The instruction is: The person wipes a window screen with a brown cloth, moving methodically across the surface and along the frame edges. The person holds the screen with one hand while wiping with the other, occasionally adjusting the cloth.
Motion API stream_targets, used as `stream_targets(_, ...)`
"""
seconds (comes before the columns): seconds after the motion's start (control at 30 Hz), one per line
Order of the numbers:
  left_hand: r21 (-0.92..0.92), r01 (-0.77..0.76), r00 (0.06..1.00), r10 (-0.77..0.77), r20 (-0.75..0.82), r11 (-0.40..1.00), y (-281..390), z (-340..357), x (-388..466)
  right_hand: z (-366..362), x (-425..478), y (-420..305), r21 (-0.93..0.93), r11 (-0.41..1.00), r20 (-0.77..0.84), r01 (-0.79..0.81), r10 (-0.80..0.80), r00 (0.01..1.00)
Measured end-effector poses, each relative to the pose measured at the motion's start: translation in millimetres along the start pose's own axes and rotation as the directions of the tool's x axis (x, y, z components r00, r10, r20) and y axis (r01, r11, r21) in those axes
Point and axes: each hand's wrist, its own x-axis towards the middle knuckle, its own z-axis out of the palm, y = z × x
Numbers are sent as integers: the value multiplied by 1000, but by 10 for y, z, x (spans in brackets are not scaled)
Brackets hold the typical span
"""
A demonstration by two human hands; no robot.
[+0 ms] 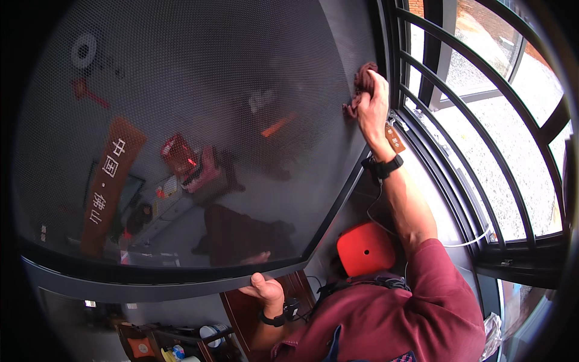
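A large dark framed panel (280,194) fills the left and top of the view. Fine mesh texture and blurred reflections cover its face. My right hand (374,102) presses a bunched dark maroon cloth (365,79) against the panel's face, close to its right edge. Lower down, my left hand (267,289) is at the panel's lower frame (190,285), thumb over the edge and fingers pointing left. Whether those fingers grip the frame or only rest there, I cannot tell. Both wrists wear black bands.
Curved-looking dark window bars (466,106) stand to the right, with bright pale ground beyond. Below my right arm is a red stool (366,249); a white cable (470,243) runs nearby. A brown tag (395,138) bears writing. Wooden furniture (244,312) stands at the bottom.
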Motion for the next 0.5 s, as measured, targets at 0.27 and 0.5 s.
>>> stream_targets(0.27, 70, -18, 998, 14, 53, 997, 54, -46, 32, -247, -1220, -852, 352, 932, 259, -90, -4, 966)
stream_targets(0.5, 68, -12, 997, 6, 75, 998, 71, -45, 48, -128, -870, -79, 87, 995, 144, -49, 36, 989)
